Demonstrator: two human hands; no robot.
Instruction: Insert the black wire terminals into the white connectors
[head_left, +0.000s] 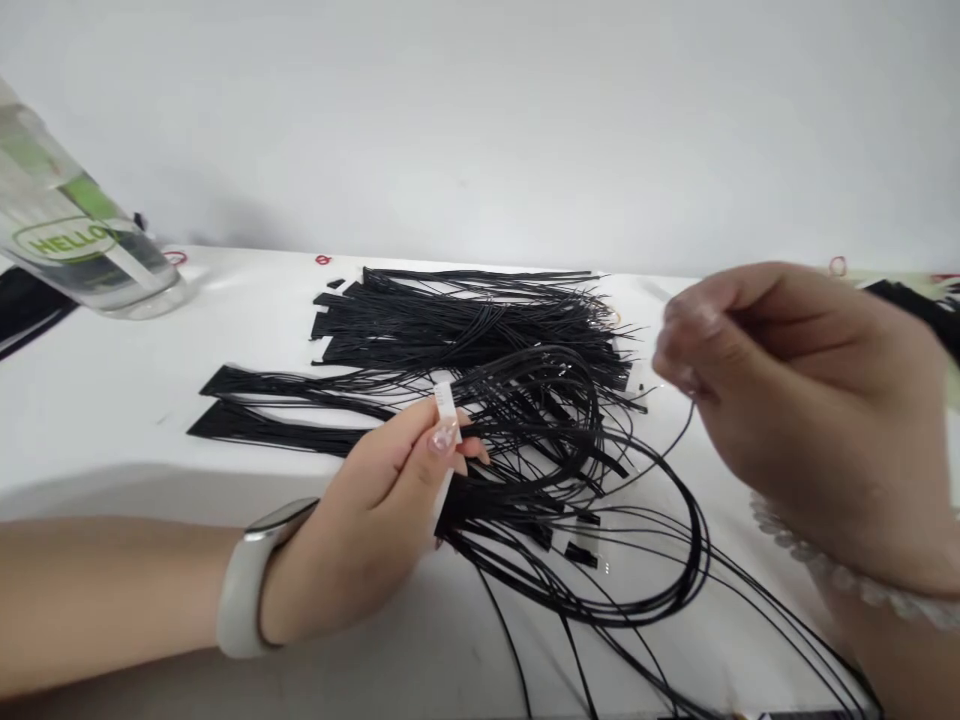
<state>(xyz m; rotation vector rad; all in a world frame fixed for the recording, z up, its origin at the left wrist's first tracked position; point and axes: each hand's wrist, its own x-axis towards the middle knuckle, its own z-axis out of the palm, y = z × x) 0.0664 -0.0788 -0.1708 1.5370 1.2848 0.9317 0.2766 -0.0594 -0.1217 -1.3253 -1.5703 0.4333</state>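
My left hand (pixel 375 510) grips a bundle of thin black wires (pixel 487 500) near the middle of the white table, with a white paper strip (pixel 445 415) held upright at the fingertips. My right hand (pixel 795 400) hangs above the table at the right, its fingertips pinched on one thin black wire (pixel 679 435). That wire curves down into the loose loops (pixel 645 590) spreading toward the front edge. Behind my left hand lie a larger sheaf of black wires (pixel 465 320) and two flat black bunches (pixel 247 410). Small black connectors (pixel 581 555) show among the strands.
A clear plastic bottle (pixel 64 225) with a green HELLO label leans at the back left. Small red rubber bands (pixel 323 260) lie along the table's back edge. More black wires (pixel 911 312) sit at the far right, beside a white wall.
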